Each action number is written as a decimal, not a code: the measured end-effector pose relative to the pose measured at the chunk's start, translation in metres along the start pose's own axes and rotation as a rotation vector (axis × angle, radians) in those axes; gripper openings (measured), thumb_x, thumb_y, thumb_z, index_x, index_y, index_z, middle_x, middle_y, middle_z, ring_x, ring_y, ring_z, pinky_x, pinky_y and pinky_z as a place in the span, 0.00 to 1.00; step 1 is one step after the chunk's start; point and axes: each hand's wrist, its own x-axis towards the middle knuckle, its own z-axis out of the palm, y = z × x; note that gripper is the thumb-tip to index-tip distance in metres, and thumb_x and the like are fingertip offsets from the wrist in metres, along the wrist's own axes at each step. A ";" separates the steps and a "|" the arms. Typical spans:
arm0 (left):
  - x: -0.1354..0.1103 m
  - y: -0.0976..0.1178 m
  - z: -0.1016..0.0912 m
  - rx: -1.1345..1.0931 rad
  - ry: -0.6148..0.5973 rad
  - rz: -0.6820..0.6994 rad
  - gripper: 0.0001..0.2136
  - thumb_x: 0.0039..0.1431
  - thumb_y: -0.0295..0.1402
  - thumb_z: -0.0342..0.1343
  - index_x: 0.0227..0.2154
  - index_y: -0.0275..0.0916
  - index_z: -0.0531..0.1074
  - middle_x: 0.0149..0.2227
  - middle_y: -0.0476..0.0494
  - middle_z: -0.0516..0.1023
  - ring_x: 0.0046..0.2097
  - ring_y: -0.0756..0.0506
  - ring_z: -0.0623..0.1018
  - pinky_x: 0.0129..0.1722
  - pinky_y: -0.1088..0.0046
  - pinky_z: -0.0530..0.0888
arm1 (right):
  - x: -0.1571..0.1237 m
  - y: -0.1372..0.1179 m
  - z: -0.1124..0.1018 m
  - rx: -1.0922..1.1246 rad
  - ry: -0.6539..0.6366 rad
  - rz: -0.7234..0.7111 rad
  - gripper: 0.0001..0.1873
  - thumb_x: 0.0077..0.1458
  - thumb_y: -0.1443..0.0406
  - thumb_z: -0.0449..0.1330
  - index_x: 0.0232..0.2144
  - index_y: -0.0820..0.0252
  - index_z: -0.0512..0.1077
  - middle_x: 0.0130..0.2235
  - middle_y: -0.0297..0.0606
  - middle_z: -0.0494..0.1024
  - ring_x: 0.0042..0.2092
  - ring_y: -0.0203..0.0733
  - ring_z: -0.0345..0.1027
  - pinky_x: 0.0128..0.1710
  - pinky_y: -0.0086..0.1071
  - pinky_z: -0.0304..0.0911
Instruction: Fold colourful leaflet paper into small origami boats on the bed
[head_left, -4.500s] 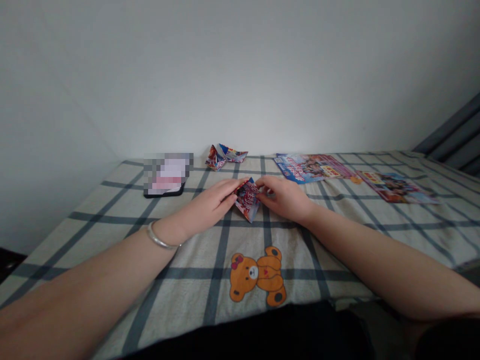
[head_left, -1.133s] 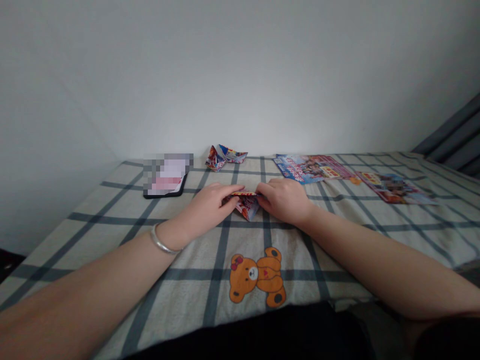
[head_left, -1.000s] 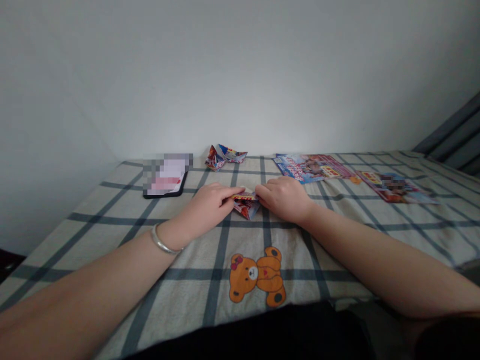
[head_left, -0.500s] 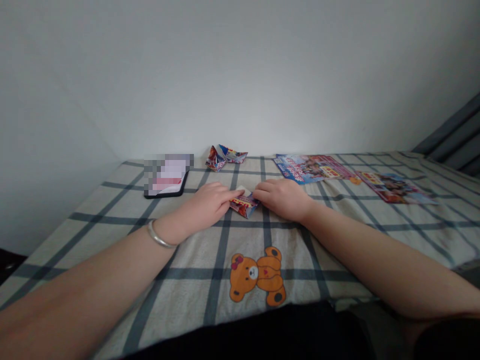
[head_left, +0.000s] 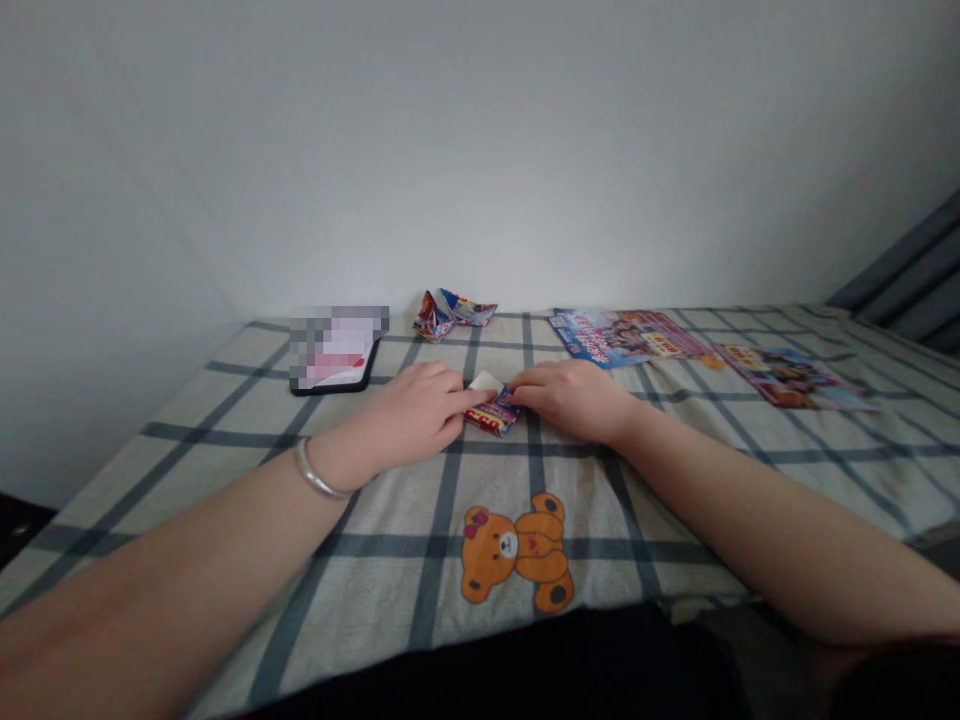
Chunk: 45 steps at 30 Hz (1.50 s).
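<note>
A small piece of folded printed paper (head_left: 495, 417) lies on the checked cloth between my hands, with a pale flap showing at its far side. My left hand (head_left: 424, 405) holds its left side, the index finger stretched across the paper and the other fingers bent. At the right edge, my right hand (head_left: 566, 398) grips the paper with its fingers curled together; its thumb is mostly hidden. A silver bangle (head_left: 319, 470) circles my left wrist.
Near the wall stand folded paper shapes (head_left: 454, 312). A phone (head_left: 337, 350), its screen partly blurred, lies to the left. Two flat printed sheets, one blue and pink (head_left: 630, 335) and one mostly pink (head_left: 787, 377), lie to the right on the checked cloth (head_left: 360, 600).
The left index finger has slid a little right and down over the paper. The paper's near edge looks flatter, and more of its yellow and red print shows.
</note>
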 end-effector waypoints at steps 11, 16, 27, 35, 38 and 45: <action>0.002 0.011 -0.010 0.041 -0.045 -0.055 0.16 0.65 0.37 0.47 0.52 0.45 0.72 0.34 0.43 0.72 0.40 0.41 0.69 0.43 0.62 0.66 | -0.002 -0.007 -0.006 0.199 0.001 0.153 0.15 0.56 0.68 0.58 0.45 0.56 0.76 0.44 0.36 0.80 0.45 0.43 0.71 0.43 0.34 0.64; 0.003 0.021 -0.006 0.065 -0.005 -0.171 0.19 0.68 0.43 0.43 0.54 0.45 0.71 0.34 0.41 0.72 0.40 0.40 0.69 0.40 0.64 0.66 | -0.001 -0.005 -0.002 0.305 0.026 0.165 0.13 0.56 0.65 0.60 0.44 0.58 0.77 0.42 0.39 0.80 0.44 0.43 0.70 0.45 0.36 0.64; 0.002 0.023 0.002 0.019 0.012 -0.277 0.24 0.66 0.46 0.46 0.58 0.39 0.67 0.43 0.37 0.70 0.48 0.38 0.69 0.50 0.60 0.68 | 0.005 -0.005 0.012 0.417 0.110 0.201 0.09 0.57 0.67 0.62 0.41 0.60 0.77 0.38 0.42 0.80 0.43 0.42 0.70 0.44 0.35 0.65; 0.001 0.019 0.007 -0.071 0.002 -0.226 0.29 0.64 0.51 0.46 0.59 0.35 0.64 0.58 0.34 0.65 0.60 0.36 0.63 0.60 0.58 0.63 | 0.004 0.002 0.017 0.456 0.108 0.222 0.04 0.58 0.68 0.60 0.34 0.60 0.76 0.39 0.41 0.81 0.44 0.42 0.71 0.45 0.36 0.65; 0.002 0.020 0.006 -0.075 -0.007 -0.226 0.29 0.64 0.50 0.46 0.59 0.34 0.64 0.58 0.35 0.66 0.60 0.37 0.63 0.61 0.58 0.62 | 0.004 0.004 0.018 0.494 0.120 0.235 0.03 0.57 0.69 0.61 0.33 0.60 0.75 0.38 0.40 0.81 0.43 0.42 0.71 0.45 0.35 0.65; 0.004 0.017 0.008 -0.136 0.013 -0.223 0.27 0.65 0.50 0.45 0.58 0.35 0.65 0.58 0.35 0.68 0.59 0.38 0.65 0.60 0.58 0.63 | 0.005 0.001 0.017 0.453 0.142 0.237 0.07 0.59 0.70 0.58 0.39 0.59 0.75 0.38 0.38 0.80 0.42 0.41 0.71 0.45 0.34 0.65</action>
